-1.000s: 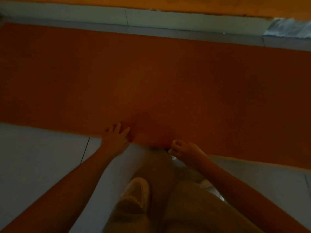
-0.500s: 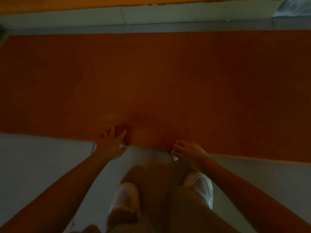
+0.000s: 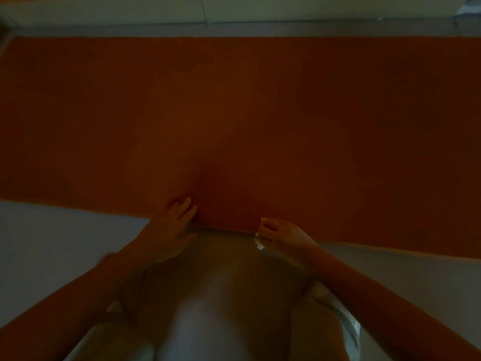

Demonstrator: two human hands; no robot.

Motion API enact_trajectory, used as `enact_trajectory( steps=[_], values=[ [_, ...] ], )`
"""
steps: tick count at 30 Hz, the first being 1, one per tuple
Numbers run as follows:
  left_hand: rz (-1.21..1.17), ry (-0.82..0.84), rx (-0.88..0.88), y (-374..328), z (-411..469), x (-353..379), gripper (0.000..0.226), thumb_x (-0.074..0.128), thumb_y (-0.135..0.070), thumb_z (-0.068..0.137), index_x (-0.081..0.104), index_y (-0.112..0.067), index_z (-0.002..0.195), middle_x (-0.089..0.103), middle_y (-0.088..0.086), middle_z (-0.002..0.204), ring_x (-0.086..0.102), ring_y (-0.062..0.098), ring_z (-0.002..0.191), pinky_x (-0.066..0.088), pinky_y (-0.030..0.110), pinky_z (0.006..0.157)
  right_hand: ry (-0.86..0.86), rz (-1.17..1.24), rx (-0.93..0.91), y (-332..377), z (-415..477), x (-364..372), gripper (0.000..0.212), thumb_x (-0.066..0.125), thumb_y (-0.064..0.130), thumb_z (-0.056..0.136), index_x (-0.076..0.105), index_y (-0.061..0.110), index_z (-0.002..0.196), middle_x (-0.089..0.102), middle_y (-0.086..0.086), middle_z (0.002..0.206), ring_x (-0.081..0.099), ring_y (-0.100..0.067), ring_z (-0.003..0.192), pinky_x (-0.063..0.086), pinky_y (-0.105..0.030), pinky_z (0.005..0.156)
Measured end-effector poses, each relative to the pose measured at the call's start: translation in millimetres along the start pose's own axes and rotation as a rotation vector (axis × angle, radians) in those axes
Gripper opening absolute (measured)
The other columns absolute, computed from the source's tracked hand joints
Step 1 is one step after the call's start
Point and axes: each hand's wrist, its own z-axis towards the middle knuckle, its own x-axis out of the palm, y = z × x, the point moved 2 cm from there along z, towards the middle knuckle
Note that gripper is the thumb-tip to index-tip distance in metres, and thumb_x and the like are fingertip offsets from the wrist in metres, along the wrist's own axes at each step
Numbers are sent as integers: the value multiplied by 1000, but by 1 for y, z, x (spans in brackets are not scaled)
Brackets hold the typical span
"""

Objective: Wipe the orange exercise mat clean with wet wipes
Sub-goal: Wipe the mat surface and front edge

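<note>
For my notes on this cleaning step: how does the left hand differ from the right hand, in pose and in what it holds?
The left hand has its fingers stretched out, while the right hand has its fingers curled. The left hand holds nothing, while the right hand grips a white wet wipe. Both hands are at the near edge of the orange mat.

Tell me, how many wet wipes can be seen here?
1. A white wipe pokes out of the right hand, at the near edge of the orange mat. The left hand shows none; more could be hidden inside the right fist.
</note>
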Motion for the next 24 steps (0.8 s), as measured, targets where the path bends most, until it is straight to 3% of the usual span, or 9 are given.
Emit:
enact_trajectory(
  steps=[3,5,8,11,12,15,18,24],
  values=[
    [-107,-46,27,7,0,3,89,14,-74,82,1,-24,154,-12,-8,158,-2,18,148,3,40,119,18,0,-25,9,33,14,54,94,14,38,74,11,88,69,-3,89,68,-19,83,58,-27,69],
    [-165,-79,54,12,-2,4,67,31,-53,100,2,-25,154,-9,-9,160,-4,12,147,2,35,118,14,13,-73,17,57,20,44,88,12,49,72,8,90,68,-5,90,67,-20,81,59,-29,66],
    [-133,-133,87,28,-5,9,64,20,-53,97,2,-26,152,-12,-13,155,-12,3,139,-10,30,114,-53,-25,-165,32,94,23,18,61,13,70,73,8,81,68,-6,85,68,-23,78,58,-33,62],
    [-94,-300,33,61,-7,15,75,11,-60,93,23,-14,151,8,4,157,11,26,146,4,43,117,-76,-54,-190,41,117,26,24,48,11,75,73,8,77,67,-6,82,67,-24,74,57,-33,62],
    [-98,-295,-37,77,-9,17,73,12,-59,94,23,-15,151,9,8,159,11,30,147,6,46,117,-58,-75,-188,44,123,26,22,52,10,72,73,8,76,67,-5,82,67,-23,74,57,-32,63],
    [-55,-177,-191,119,-17,25,62,27,-50,101,1,-32,154,-12,6,161,-11,25,148,-1,50,118,-49,-136,-205,53,142,27,15,67,10,62,74,10,75,68,-4,82,67,-23,73,56,-31,63],
    [-109,-169,-306,143,-26,22,65,33,-49,100,-2,-36,153,-16,8,160,-12,34,147,2,59,115,-3,-161,-215,64,166,30,29,89,12,47,74,12,73,69,-3,81,68,-22,71,56,-29,60],
    [-101,-112,-193,172,-36,20,70,41,-41,99,-2,-33,153,-12,7,161,-2,34,148,15,54,117,250,-259,-196,87,215,34,40,96,27,29,73,18,61,71,1,78,68,-18,68,52,-23,54]
  ],
)
